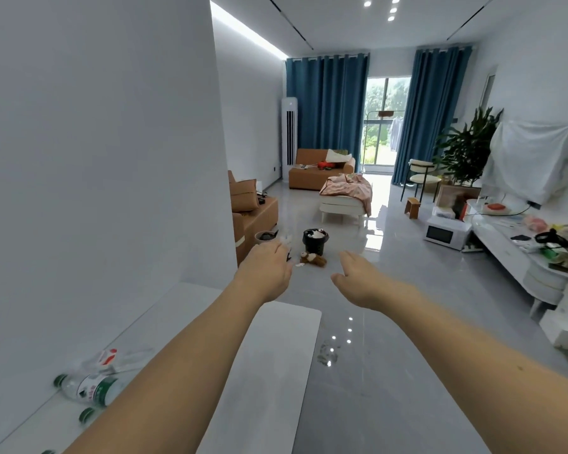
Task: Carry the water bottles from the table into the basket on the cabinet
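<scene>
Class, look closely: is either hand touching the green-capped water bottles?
Apart. The head view shows left hand and right hand raised, far from bottles.

This is a home, a long open living room with a glossy grey tiled floor (391, 371). Tan leather sofas (315, 172) stand along the left wall and at the far end, beside a tall white standing air conditioner (289, 136). Deep blue full-length curtains (325, 103) frame a glass balcony door (382, 122) with greenery outside. A pink blanket lies crumpled on a white padded bench (341, 204). A large green potted plant (469, 149) stands by a cream chair (422, 175). A white microwave (445, 234) sits on the floor, and a brown stuffed toy (313, 258) lies near a black bin (314, 240).
</scene>
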The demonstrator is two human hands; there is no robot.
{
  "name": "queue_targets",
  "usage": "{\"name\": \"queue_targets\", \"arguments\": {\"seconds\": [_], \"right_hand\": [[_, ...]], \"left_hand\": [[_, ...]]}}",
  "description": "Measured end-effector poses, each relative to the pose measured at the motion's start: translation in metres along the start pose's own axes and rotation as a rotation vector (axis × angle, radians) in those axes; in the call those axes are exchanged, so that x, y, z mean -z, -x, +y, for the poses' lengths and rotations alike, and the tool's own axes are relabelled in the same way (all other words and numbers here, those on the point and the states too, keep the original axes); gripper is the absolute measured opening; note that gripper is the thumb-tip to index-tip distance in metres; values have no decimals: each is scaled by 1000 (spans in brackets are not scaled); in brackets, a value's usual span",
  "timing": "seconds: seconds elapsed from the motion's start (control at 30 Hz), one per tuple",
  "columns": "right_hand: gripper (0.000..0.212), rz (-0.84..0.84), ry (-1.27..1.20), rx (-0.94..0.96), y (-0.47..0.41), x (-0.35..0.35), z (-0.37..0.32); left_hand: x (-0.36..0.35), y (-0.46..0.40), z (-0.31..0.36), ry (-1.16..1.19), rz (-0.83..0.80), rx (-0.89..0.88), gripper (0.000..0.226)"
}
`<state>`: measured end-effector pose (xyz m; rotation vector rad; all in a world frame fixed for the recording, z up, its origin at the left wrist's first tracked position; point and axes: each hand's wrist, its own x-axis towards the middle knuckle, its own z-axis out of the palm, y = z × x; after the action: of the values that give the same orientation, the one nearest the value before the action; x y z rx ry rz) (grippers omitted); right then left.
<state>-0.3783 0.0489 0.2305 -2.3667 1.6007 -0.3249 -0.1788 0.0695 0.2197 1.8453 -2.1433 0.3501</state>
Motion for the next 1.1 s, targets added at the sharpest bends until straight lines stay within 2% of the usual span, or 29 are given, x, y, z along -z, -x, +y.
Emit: {"name": "queue_targets", "arguments": {"seconds": [0.13, 0.27, 0.43, 0.53, 0.77, 0.9, 1.1], "right_hand": [[50, -45, 1, 45, -46, -19, -14], [54, -125, -5, 181, -93, -47, -55], [32, -212, -55, 421, -133, -86, -139], [44, -292, -92, 577, -136, -112, -193], [52, -455, -87, 855, -110, -162, -288], [39, -499, -42, 864, -110, -198, -317], [36, -636, -73, 735, -126, -280, -340]], "left_hand": [[-12, -4, -30, -15, -7, 71, 35], [-14, 14, -85, -18, -24, 234, 38], [2, 67, -155, -90, -51, 512, 44], [18, 112, -184, -138, -54, 690, 45], [45, 222, -207, -128, -94, 1197, 49], [36, 250, -218, 56, 19, 1497, 47], [-28, 265, -265, 265, 0, 1649, 46]]}}
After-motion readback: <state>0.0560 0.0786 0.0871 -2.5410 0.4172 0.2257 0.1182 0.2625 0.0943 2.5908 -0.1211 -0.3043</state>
